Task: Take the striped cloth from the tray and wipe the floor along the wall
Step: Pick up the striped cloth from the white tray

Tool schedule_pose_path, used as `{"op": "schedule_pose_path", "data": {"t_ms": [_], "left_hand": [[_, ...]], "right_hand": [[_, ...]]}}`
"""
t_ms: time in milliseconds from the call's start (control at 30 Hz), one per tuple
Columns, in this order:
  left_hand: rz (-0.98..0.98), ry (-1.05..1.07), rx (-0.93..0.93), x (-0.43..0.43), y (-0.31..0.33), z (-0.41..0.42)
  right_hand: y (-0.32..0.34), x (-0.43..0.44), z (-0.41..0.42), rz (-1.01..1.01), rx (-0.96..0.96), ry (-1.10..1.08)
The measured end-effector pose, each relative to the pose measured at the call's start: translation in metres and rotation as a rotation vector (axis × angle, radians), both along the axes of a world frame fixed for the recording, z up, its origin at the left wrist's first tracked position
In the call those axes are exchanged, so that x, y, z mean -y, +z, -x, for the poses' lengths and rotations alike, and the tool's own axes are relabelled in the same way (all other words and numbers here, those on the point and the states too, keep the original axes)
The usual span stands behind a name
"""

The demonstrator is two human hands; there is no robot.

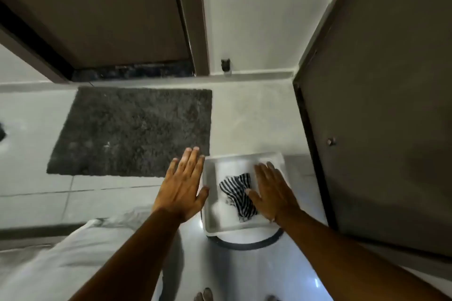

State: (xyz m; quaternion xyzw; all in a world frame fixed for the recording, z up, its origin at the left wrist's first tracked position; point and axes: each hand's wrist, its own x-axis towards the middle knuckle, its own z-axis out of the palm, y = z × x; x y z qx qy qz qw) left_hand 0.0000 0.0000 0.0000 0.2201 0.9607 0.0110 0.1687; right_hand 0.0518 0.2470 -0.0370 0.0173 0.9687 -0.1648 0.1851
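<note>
A crumpled black-and-white striped cloth (238, 194) lies inside a white rectangular tray (208, 215). The tray rests on a round white stool or bin with a dark rim (254, 243). My right hand (272, 192) hovers flat over the tray's right half, fingers spread, its thumb touching or just above the cloth. My left hand (183, 184) is flat and spread beside the tray's left rim, holding nothing. The pale tiled floor (254, 115) runs up to a white wall (252, 19) with a skirting strip.
A dark grey shaggy mat (129, 129) lies on the floor before a brown door (97, 12). Another dark door (381, 129) with a small knob stands at the right. A small black object (225, 65) sits at the wall's base. My toes show at the bottom edge.
</note>
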Motion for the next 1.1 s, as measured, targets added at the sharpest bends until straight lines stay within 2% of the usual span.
{"op": "schedule_pose_path", "data": {"t_ms": [133, 300, 567, 733, 833, 967, 1100], "left_hand": [[0.056, -0.068, 0.082, -0.006, -0.094, -0.008], [-0.009, -0.107, 0.070, -0.013, -0.144, -0.013], [-0.062, -0.091, 0.045, -0.013, -0.158, -0.029], [-0.074, -0.129, 0.010, -0.022, -0.136, -0.035], [-0.137, -0.162, -0.011, -0.043, -0.113, -0.048], [-0.224, -0.289, -0.003, -0.081, -0.096, -0.103], [-0.312, -0.389, 0.064, -0.118, -0.122, -0.188]], "right_hand": [[-0.099, 0.027, -0.017, 0.064, 0.133, 0.025], [-0.156, 0.042, -0.019, 0.100, 0.169, -0.011], [-0.159, 0.038, -0.006, 0.021, 0.079, -0.024], [-0.127, 0.029, -0.017, 0.148, -0.042, -0.199], [-0.100, 0.018, -0.050, 0.206, -0.218, -0.365], [-0.077, -0.007, -0.145, 0.252, -0.422, -0.535], [-0.109, -0.034, -0.280, 0.202, -0.340, -0.718]]}}
